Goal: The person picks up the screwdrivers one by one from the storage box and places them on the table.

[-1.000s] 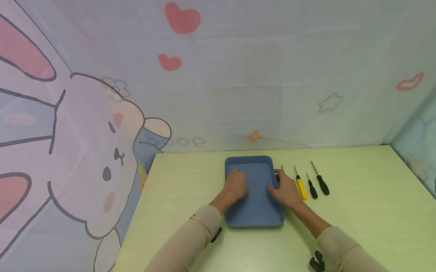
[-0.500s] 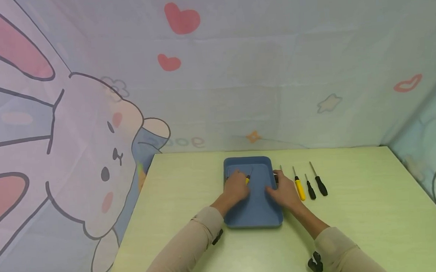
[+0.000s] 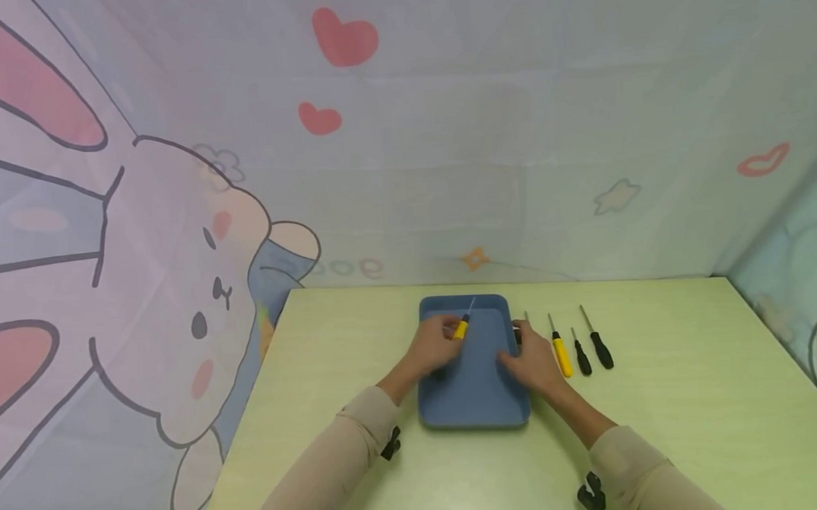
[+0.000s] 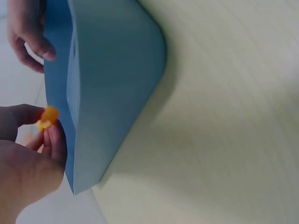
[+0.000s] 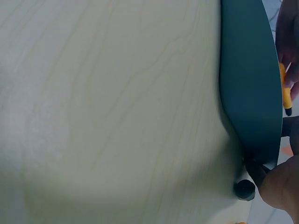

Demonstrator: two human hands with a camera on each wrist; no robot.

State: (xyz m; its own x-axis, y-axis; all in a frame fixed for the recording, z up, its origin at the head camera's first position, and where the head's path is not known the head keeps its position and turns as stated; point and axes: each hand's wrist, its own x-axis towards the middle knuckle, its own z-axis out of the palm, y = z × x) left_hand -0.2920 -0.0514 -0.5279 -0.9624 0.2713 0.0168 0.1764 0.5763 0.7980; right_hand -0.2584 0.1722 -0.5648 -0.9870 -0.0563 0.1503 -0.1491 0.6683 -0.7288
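Observation:
In the head view, a blue rectangular tray [image 3: 483, 404] stands on the table. My left hand [image 3: 431, 347] is over the tray's left side, pinching a screwdriver [image 3: 461, 329] by its yellow handle. Its thin shaft points up and away, toward the far wall of the tray. The left wrist view shows the yellow handle end [image 4: 49, 117] between thumb and fingers, near the tray's rim. My right hand [image 3: 538, 358] grips the tray's right wall, thumb on the inner side and fingers outside. The right wrist view catches those fingers around the wall [image 5: 252, 79].
To the right of the tray lie a yellow-handled screwdriver [image 3: 562, 356], a small black screwdriver [image 3: 583, 360] and a larger black one [image 3: 601, 351]. Another shaft [image 3: 526, 315] shows behind my right hand, its handle mostly hidden. A printed cloth [image 3: 514, 167] hangs behind the table.
The yellow-handled screwdriver, hidden under my left hand at first, has come into view as that hand lifted it and turned. My right hand has stayed on the tray wall.

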